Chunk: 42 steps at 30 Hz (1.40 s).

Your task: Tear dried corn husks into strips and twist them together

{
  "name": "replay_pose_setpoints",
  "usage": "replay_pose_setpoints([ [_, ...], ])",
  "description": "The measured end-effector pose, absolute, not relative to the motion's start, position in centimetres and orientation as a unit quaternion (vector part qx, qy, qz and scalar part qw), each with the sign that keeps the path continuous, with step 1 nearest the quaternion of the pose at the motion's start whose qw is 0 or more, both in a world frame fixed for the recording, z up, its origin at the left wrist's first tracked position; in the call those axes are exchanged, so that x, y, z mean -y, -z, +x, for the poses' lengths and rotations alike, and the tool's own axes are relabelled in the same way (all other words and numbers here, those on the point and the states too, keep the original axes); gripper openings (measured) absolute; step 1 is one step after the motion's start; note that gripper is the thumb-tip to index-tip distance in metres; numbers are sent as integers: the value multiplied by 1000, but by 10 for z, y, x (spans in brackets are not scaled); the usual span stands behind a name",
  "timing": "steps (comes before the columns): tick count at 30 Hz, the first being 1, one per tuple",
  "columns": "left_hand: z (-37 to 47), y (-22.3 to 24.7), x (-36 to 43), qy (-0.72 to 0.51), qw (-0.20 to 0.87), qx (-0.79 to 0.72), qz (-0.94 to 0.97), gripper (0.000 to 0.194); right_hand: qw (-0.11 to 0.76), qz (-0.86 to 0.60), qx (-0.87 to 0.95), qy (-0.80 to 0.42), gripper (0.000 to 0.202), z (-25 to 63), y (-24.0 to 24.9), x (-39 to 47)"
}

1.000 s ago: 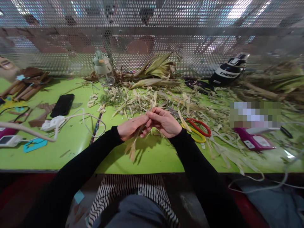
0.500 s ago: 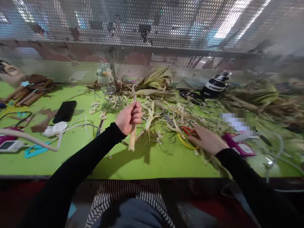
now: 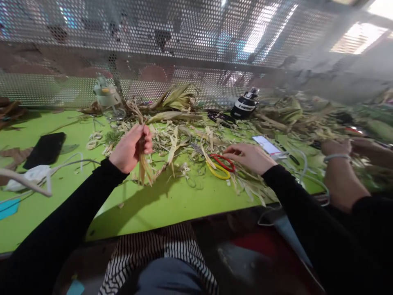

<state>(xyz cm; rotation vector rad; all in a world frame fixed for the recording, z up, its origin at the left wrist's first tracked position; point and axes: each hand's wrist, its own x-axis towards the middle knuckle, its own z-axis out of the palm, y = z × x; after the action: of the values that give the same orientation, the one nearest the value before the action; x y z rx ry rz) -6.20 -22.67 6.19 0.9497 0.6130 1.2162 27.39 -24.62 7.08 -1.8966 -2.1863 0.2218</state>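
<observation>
My left hand (image 3: 132, 148) is closed around a thin bundle of dried corn husk (image 3: 144, 170), held upright above the table. Its frayed lower ends hang below my fist and a brown twisted end shows above. My right hand (image 3: 250, 156) is open, palm down, over husk strips on the right. Its fingertips are at the red handle of the scissors (image 3: 218, 171); whether they touch it I cannot tell. The scissors lie with one red and one yellow handle, blades pointing up and left. Pale husk strips (image 3: 173, 147) lie between my hands.
Husk scraps cover the green table (image 3: 184, 209). Behind are a clear bottle (image 3: 109, 100), a black bottle (image 3: 245, 104) and a mesh panel (image 3: 190, 53). A black phone (image 3: 46, 150) and cables lie left, a lit phone (image 3: 266, 145) right. Another person's hand (image 3: 336, 149) works at far right.
The view has swung to the right, bringing another person's arms in. The lower husk ends in my left hand now spread apart. More of the scissors' red handle shows beside my right hand.
</observation>
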Motion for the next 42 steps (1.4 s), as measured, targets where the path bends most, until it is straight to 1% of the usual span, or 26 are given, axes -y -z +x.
replay_pose_setpoints([
  [3,-66,-66,229,-549,652,-287,438,21,150,-609,776,-69,20,253,-65,250],
  [6,-64,-63,230,-535,651,-307,443,23,120,-545,819,-134,20,221,-44,260],
  [10,-56,-53,231,-490,671,-334,445,22,86,-591,782,-180,24,193,-15,266],
  [14,-52,-45,233,-470,688,-327,446,23,77,-602,764,-219,14,193,-6,262],
  [16,-50,-42,234,-459,697,-323,447,23,78,-583,775,-233,11,196,-8,260],
  [18,-47,-39,236,-441,707,-322,449,23,94,-566,780,-251,14,198,-15,259],
  [22,-34,-36,242,-415,714,-317,466,21,199,-533,756,-324,20,193,-38,266],
  [23,-30,-36,244,-413,707,-323,475,21,213,-526,752,-335,19,189,-45,268],
  [28,-11,-40,251,-356,667,-356,550,22,212,-505,779,-305,16,169,-68,275],
  [31,-9,-38,253,-321,675,-355,561,26,244,-478,770,-345,15,162,-68,272],
  [33,-13,-34,254,-328,675,-358,556,29,261,-471,761,-362,17,162,-66,269],
  [35,-20,-31,253,-361,668,-357,544,29,263,-471,758,-366,21,164,-63,267],
  [39,-40,-29,247,-424,653,-361,513,27,227,-457,774,-375,25,170,-62,262],
  [40,-45,-30,244,-434,644,-367,512,27,215,-458,785,-357,25,172,-64,259],
  [42,-54,-33,240,-446,623,-384,515,25,194,-478,811,-275,22,179,-69,252],
])
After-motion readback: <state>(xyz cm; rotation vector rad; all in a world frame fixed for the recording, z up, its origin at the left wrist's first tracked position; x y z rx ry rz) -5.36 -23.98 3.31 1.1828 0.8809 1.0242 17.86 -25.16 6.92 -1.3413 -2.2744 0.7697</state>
